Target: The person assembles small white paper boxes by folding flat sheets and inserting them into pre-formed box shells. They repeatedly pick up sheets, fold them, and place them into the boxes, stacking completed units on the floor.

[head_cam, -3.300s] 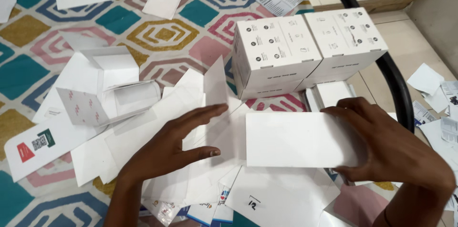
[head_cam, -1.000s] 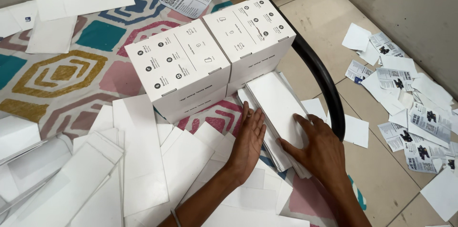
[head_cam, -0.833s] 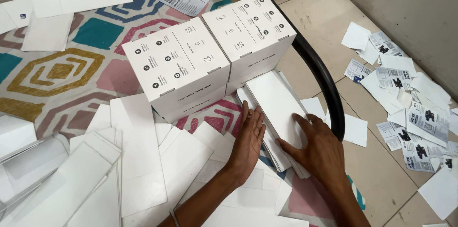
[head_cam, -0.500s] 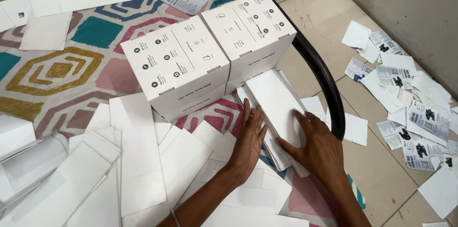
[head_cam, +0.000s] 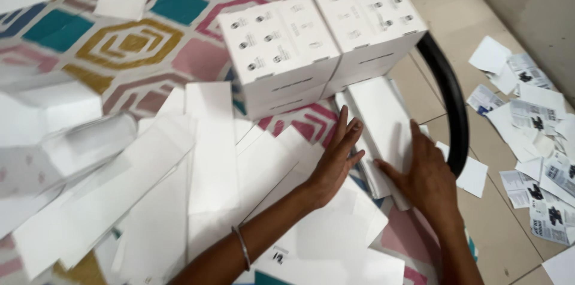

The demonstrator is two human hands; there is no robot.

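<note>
Both hands are on a stack of flat white cards (head_cam: 383, 123), which sits on the patterned mat (head_cam: 129, 42) right in front of two white boxes (head_cam: 323, 39). The left hand (head_cam: 336, 156) lies flat and open, fingers pressed on the stack's left edge. The right hand (head_cam: 424, 172) cups its right side, fingers spread, not really gripping. Loose white sheets (head_cam: 203, 159) are everywhere, and printed slips (head_cam: 536, 123) litter the floor.

Two white boxes (head_cam: 323, 39) stand side by side at far centre; flat white cartons (head_cam: 383, 123) lie just before them; black-printed white labels (head_cam: 539, 141) litter the floor at right.
</note>
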